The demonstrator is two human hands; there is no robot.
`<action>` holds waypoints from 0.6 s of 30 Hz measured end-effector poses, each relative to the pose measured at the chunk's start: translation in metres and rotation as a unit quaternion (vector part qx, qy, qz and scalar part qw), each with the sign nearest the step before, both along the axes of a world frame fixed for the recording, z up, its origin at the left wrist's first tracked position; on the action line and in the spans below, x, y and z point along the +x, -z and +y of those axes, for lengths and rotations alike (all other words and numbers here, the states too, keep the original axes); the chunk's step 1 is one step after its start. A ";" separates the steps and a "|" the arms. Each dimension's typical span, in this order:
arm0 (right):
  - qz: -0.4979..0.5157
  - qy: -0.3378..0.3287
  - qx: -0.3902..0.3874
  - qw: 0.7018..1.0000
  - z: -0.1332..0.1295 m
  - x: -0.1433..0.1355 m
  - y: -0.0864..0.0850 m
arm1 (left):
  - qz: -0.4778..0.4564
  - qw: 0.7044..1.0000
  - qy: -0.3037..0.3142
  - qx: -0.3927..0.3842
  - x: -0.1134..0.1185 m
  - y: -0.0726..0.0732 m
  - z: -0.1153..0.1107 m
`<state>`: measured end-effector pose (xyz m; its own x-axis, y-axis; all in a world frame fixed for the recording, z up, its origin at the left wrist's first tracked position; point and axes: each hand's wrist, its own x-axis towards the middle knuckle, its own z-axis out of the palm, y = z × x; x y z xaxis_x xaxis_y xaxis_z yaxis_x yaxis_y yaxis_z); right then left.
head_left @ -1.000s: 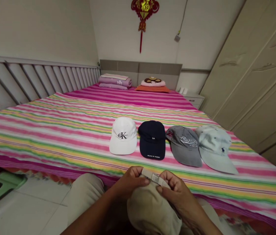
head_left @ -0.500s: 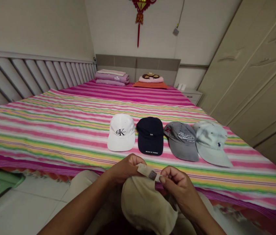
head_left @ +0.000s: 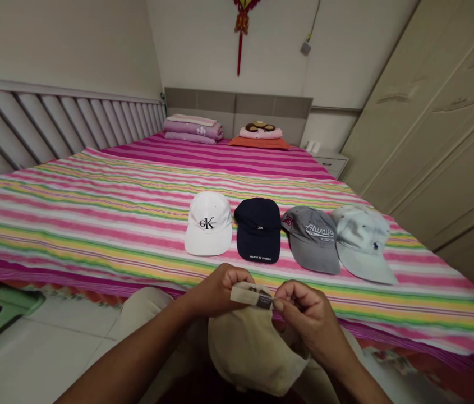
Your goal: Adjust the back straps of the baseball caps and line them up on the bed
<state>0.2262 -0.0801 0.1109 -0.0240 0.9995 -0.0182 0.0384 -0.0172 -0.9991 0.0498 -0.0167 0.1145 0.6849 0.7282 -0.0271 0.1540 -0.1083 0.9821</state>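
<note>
A khaki baseball cap (head_left: 253, 345) is held over my lap, its back strap (head_left: 245, 295) toward the bed. My left hand (head_left: 222, 289) is closed on the cap near the left end of the strap. With thumb and fingers pinched, my right hand (head_left: 302, 308) grips the strap beside its dark metal buckle (head_left: 264, 302). Beyond my hands a row of caps lies on the bed: a white cap (head_left: 208, 224), a navy cap (head_left: 258, 230), a grey cap (head_left: 314, 241) and a pale tie-dyed cap (head_left: 363, 244). The grey and pale caps touch at their sides.
A striped sheet (head_left: 93, 207) covers the bed in front of me. Folded purple bedding (head_left: 192, 130) and a pink folded item (head_left: 261, 133) lie by the headboard (head_left: 270, 106). A green stool (head_left: 13, 306) stands at lower left, and a wardrobe (head_left: 426, 123) at right.
The strap's left end now lies flatter, and the buckle sits closer to my right fingertips. Both hands keep hold of the khaki cap. The view has tipped slightly downward.
</note>
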 end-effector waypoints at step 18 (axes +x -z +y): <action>0.115 -0.095 -0.061 0.987 0.003 0.005 0.000 | -0.040 0.999 -0.001 -0.028 0.000 0.002 -0.004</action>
<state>0.2309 -0.0770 0.1108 -0.2273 0.9676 -0.1098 -0.1745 -0.1514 -0.9729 0.0499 -0.0211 0.1129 0.6857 0.7278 -0.0131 0.0751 -0.0528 0.9958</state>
